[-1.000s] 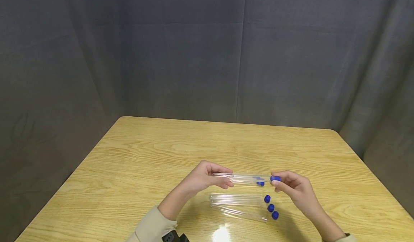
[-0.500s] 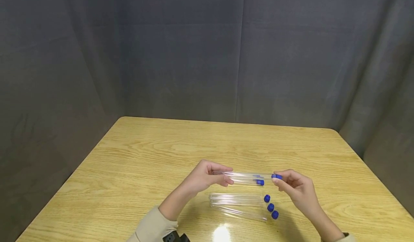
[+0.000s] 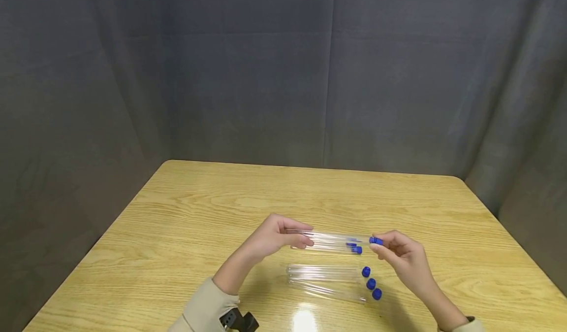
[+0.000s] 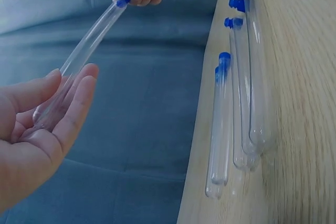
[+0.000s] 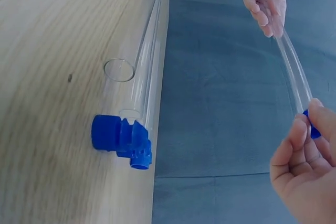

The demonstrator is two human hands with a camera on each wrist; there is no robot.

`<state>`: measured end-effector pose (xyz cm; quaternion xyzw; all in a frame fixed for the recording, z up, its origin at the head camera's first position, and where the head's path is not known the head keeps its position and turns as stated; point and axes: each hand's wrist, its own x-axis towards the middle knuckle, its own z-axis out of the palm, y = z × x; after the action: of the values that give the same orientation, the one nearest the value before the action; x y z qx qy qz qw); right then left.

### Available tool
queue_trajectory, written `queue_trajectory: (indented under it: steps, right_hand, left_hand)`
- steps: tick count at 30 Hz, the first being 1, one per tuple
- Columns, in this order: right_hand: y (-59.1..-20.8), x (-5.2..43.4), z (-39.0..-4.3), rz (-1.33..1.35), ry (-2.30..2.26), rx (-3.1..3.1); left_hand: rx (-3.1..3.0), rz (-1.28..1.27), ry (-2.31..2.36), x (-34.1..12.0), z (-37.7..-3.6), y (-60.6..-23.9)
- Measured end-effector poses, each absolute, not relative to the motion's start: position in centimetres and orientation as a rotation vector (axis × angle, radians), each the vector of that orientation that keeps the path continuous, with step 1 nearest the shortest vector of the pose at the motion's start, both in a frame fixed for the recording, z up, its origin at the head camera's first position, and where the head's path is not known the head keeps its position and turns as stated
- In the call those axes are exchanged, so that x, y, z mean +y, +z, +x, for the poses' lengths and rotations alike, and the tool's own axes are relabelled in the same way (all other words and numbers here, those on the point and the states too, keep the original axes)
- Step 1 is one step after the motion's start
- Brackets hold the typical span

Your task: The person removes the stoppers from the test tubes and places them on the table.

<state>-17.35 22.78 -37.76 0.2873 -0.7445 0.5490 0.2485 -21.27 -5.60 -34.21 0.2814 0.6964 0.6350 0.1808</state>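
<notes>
My left hand (image 3: 270,238) holds a clear test tube (image 4: 86,43) near its rounded end, thumb on one side and fingers on the other. The tube lies almost level above the table. At its mouth, my right hand (image 3: 405,258) pinches a blue cap (image 3: 375,241) between thumb and fingertips. In the left wrist view the cap sits at the tube's end, partly hidden by the fingers. Below the hands lie several uncapped tubes (image 3: 323,273), side by side, the nearest one slanted. Loose blue caps (image 3: 371,283) rest by their open ends.
Two tubes with blue caps (image 4: 224,59) lie just beyond the uncapped ones, partly seen through the held tube in the head view. The wooden table (image 3: 199,199) runs back to a dark grey curtain (image 3: 248,76). A black wrist device (image 3: 238,319) sits at the left sleeve.
The held tube and both hands have risen slightly; in the last half second they have shifted a little left. The right hand keeps its pinch on the cap. Things on the table have not moved.
</notes>
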Motion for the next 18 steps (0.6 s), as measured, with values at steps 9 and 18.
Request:
queue_trajectory:
  steps: [9, 18]
  right_hand:
    - [-37.6, 22.9, -17.3, 0.738, 1.562, -2.084]
    - [-37.3, 23.0, -17.1, 0.707, 1.779, -2.053]
  left_hand:
    - [2.001, 0.795, 1.779, -5.8, -21.6, -34.4]
    - [2.019, 0.76, 1.793, -5.6, -22.2, -35.5]
